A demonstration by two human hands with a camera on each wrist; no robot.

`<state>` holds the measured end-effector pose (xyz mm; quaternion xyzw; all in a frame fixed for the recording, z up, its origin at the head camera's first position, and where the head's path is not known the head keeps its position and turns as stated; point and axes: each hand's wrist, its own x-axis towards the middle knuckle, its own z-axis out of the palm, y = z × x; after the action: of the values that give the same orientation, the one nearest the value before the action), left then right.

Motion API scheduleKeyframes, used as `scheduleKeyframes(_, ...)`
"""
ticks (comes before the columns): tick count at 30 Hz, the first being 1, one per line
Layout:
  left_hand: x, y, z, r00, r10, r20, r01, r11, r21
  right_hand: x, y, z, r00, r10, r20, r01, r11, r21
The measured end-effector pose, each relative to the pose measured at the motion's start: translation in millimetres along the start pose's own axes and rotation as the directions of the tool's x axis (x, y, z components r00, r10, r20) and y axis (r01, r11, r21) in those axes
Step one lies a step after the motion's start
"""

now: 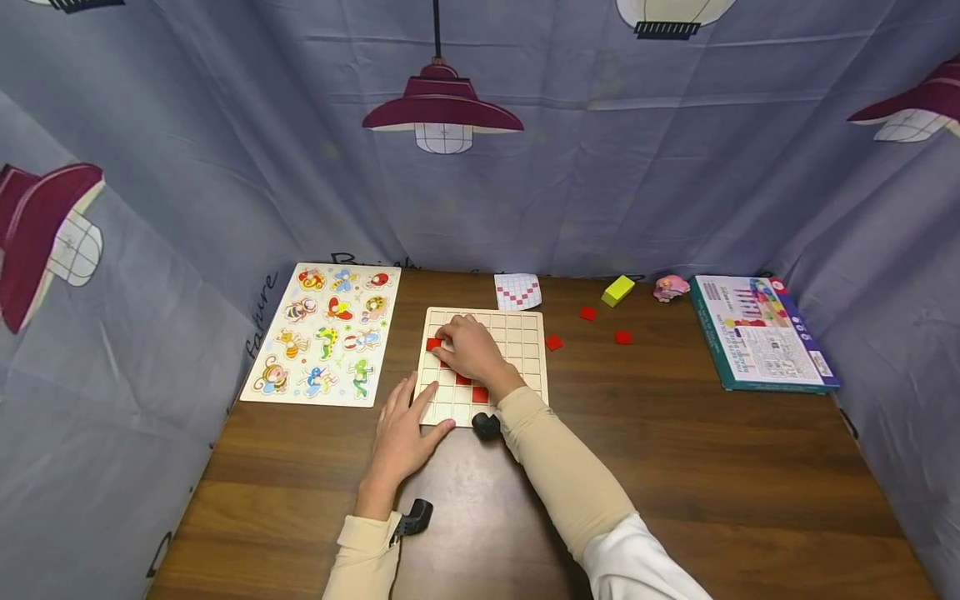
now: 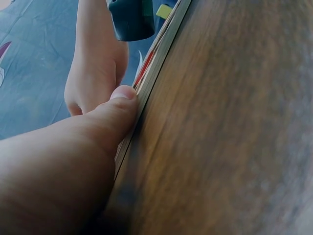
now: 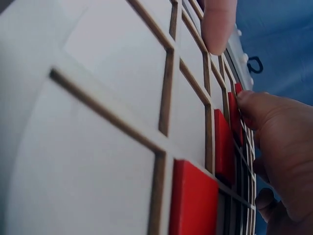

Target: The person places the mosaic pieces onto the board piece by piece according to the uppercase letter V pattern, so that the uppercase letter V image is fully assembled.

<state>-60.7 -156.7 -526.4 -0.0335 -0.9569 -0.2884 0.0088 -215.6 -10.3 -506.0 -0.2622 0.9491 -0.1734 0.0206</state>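
Red tiles (image 1: 480, 395), four in a row, sit in a stepped diagonal on a pale grid board (image 1: 525, 333), running from its 10 o'clock side down toward 6 o'clock. The board lies flat on a brown wooden worktop (image 1: 750, 492), with 12 o'clock pointing away from the person.

The right hand (image 1: 471, 346) is over the board's 11 o'clock part, its fingers bent and close together, the thumb tip at the two farthest tiles. Whether it pinches one cannot be told from these views.

The left hand (image 1: 401, 433) lies at the board's 8 o'clock corner, fingers spread and gripping nothing, the thumb resting on the near edge.

A white pattern card (image 1: 517, 292) showing a red V is just beyond the board at 1 o'clock. Three loose tiles (image 1: 588, 313), also red, lie between 2 and 3 o'clock, the closest just beside the board. Farther toward 2 o'clock are a yellow block (image 1: 618, 292) and a pink object (image 1: 671, 289). A printed box (image 1: 765, 333) lies well apart at 3 o'clock, an insect puzzle (image 1: 300, 397) at 9 o'clock.
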Motion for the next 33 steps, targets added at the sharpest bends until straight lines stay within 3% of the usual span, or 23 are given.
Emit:
scheduleKeyframes(7, -0.6, 0.8, -1.5, 1.0, -0.003, 0.014, 0.002, 1.0, 0.008, 0.9, -5.0, 2.9, 1.0, 0.024, 0.001, -0.024, 1.0, -0.013)
scheduleKeyframes(19, -0.1, -1.9, -1.1, 1.0, 0.018, 0.0, -0.018, 1.0, 0.017, -0.3, -9.5, 0.6, 0.999, 0.048, -0.02, -0.045, 0.993, 0.108)
scheduleKeyframes(33, 0.7, -1.6, -2.2, 1.0, 0.011, -0.007, -0.011, 1.0, 0.002, -0.4, -12.9, -3.1, 0.998, 0.062, 0.0, -0.061, 0.989, 0.138)
